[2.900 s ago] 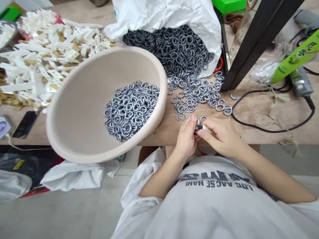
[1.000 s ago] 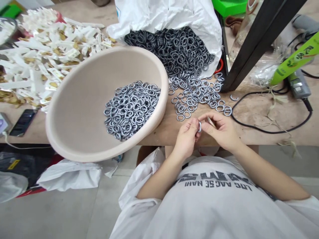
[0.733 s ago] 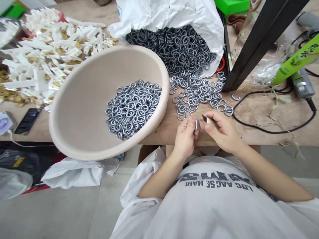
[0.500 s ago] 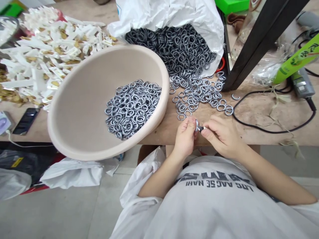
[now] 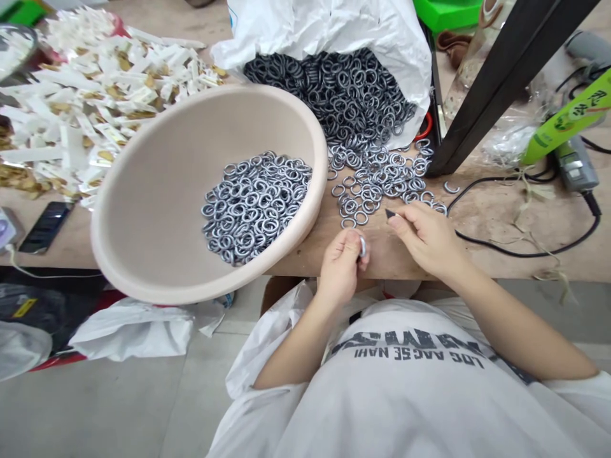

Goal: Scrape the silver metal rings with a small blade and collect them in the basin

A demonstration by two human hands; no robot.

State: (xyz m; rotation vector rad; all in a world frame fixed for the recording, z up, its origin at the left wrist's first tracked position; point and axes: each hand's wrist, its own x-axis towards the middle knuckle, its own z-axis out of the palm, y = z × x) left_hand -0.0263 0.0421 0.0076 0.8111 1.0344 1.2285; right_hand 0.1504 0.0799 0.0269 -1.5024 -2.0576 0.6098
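Note:
My left hand (image 5: pixel 340 264) is closed on one grey ring (image 5: pixel 363 247) near the table's front edge, the ring poking out past the thumb. To its right, my right hand (image 5: pixel 428 238) pinches a small tool with a dark pointed tip (image 5: pixel 390 214); its body is hidden in the fingers. The tip is apart from the held ring. Loose grey rings (image 5: pixel 370 184) lie just beyond both hands. Left of them, a large beige basin (image 5: pixel 153 165) stands tilted, with a heap of similar rings (image 5: pixel 258 207) in its lower right part.
Behind the loose rings, a white sack (image 5: pixel 324 28) lies with darker rings spilling from it. A dark metal post (image 5: pixel 496 95) and a black cable (image 5: pixel 515 254) are at the right. White and tan pieces (image 5: pixel 86 114) pile up on the left, near a phone (image 5: pixel 46 227).
My hands have separated: the left moved down and left with the ring, the right moved up with the dark-tipped tool. The tip has come away from the ring.

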